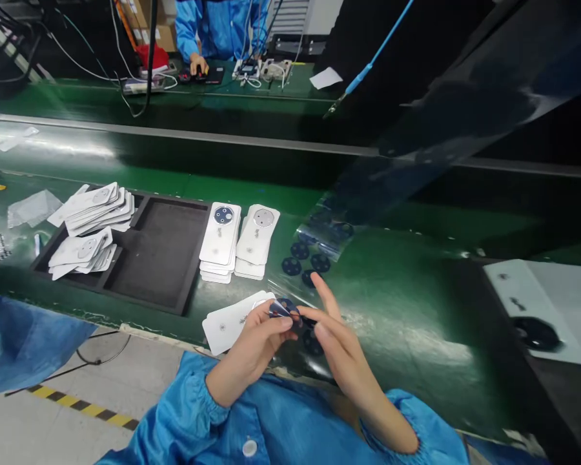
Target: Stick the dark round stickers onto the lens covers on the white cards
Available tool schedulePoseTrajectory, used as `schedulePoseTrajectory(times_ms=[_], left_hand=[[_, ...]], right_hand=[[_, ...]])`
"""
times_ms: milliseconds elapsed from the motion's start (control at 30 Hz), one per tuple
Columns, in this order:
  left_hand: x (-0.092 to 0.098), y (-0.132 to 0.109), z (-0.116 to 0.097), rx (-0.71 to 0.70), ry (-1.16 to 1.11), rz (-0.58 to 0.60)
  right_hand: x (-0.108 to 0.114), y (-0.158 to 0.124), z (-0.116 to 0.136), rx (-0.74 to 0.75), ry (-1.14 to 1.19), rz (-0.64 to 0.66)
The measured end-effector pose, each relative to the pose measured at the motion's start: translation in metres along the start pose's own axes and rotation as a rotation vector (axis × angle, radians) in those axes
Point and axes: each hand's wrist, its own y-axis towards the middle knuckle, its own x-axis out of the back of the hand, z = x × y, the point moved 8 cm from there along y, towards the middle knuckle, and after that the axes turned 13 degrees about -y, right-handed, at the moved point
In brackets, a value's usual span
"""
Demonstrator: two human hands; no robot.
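At the front edge of the bench my left hand (254,342) pinches a small dark blue round camera lens cover (283,307) between thumb and fingers. My right hand (343,349) meets it from the other side, its fingertips closed at the cover's edge and one finger raised. A white phone back cover (225,326) lies flat beside and partly behind my left hand. Beyond my right hand, several dark round lens covers (291,265) rest on the green bench, some by a clear plastic film (336,244). Another dark cover lies below my fingers, partly hidden.
Two stacks of white phone back covers (219,242) stand beyond my left hand. A black divided tray (159,258) holds more back covers at the left. At the right is a larger white panel (537,313). Across the bench sits a co-worker in a blue sleeve (187,29).
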Motion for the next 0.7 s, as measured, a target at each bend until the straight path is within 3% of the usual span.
schedulePoseTrajectory(times_ms=[67,133,267,400,500,600,700], left_hand=[[0.003,-0.001,-0.006,-0.061,0.075,0.003],[0.005,-0.002,-0.015,-0.117,0.176,0.031],[0.007,-0.003,-0.020,-0.122,0.380,0.115],[0.010,-0.012,-0.013,-0.144,0.609,0.117],[0.024,-0.028,-0.018,-0.289,0.817,-0.023],[0.043,-0.045,-0.024,-0.443,1.014,-0.147],[0.049,-0.052,-0.021,-0.542,1.280,-0.062]], right_hand=[[0.017,0.000,0.006,0.018,-0.197,-0.158],[0.027,0.004,0.017,0.098,-0.268,-0.188],[0.017,0.015,0.033,0.230,0.083,0.145],[0.007,0.020,0.037,0.245,0.129,0.327],[-0.010,0.020,0.011,0.027,0.160,0.423],[-0.031,0.018,-0.030,-0.329,0.340,0.361],[-0.059,0.012,-0.054,-0.562,0.518,0.322]])
